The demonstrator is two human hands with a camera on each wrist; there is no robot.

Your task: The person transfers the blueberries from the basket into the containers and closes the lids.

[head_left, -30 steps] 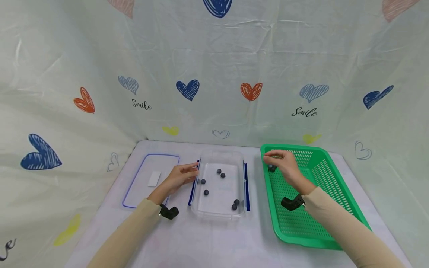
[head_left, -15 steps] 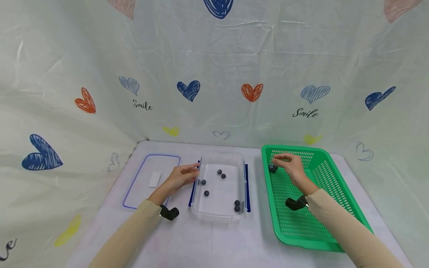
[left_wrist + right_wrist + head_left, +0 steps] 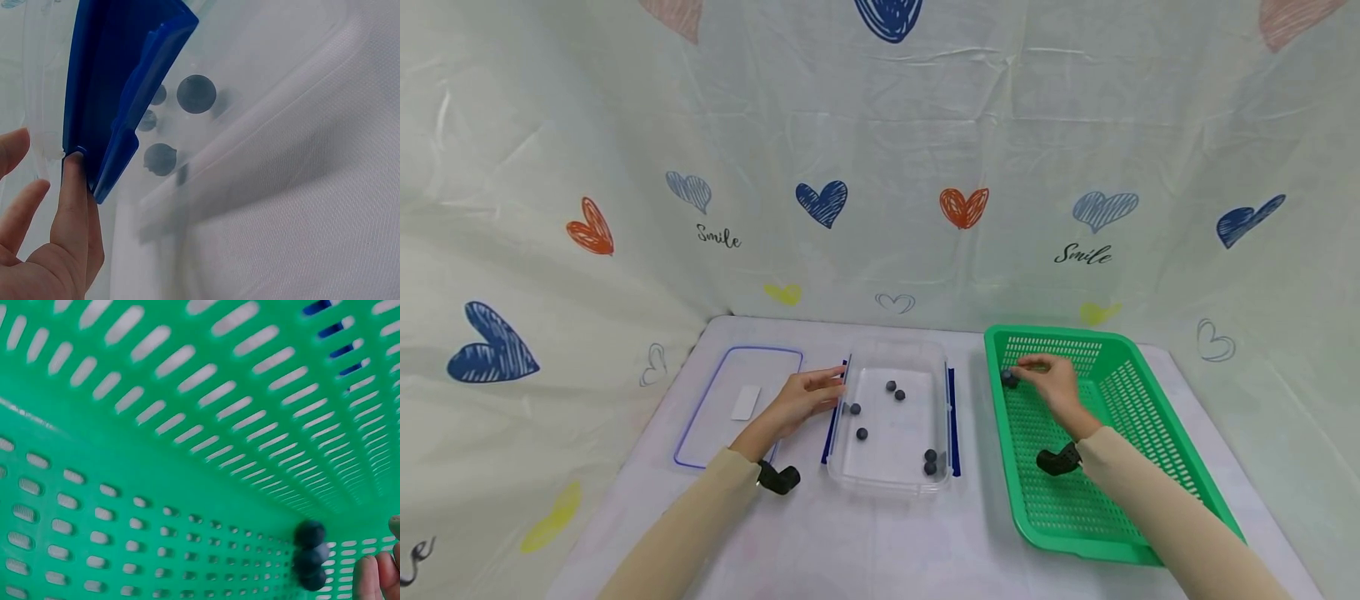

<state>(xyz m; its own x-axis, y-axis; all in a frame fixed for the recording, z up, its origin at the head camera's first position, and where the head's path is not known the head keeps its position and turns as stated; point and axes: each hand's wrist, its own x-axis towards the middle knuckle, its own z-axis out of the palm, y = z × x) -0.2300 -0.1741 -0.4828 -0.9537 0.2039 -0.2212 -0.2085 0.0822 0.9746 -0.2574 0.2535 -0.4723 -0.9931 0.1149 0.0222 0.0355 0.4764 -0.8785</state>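
Fingertips of my left hand (image 3: 802, 398) touch the left side of a clear plastic box (image 3: 887, 479). In the left wrist view a finger rests against its blue latch flap (image 3: 94, 94). Several dark round berries, like blueberries (image 3: 862, 433), lie spread on the box floor. My right hand (image 3: 1054, 388) reaches into the green basket (image 3: 1018, 508), its fingers just right of a cluster of blueberries (image 3: 1009, 379) at the left wall. In the right wrist view, three berries (image 3: 310, 556) sit together, apart from the fingertips (image 3: 367, 575).
Left of the box lies a clear lid with a blue rim (image 3: 700, 400), partly behind the left hand. A small white rectangle (image 3: 746, 402) shows on it. A heart-printed sheet (image 3: 880, 250) hangs behind the white-covered table (image 3: 865, 550).
Inside the basket, my right hand has shifted right, then dipped lower beside the blueberries. Two berries at the box's front right have rolled slightly. My left hand stays put.
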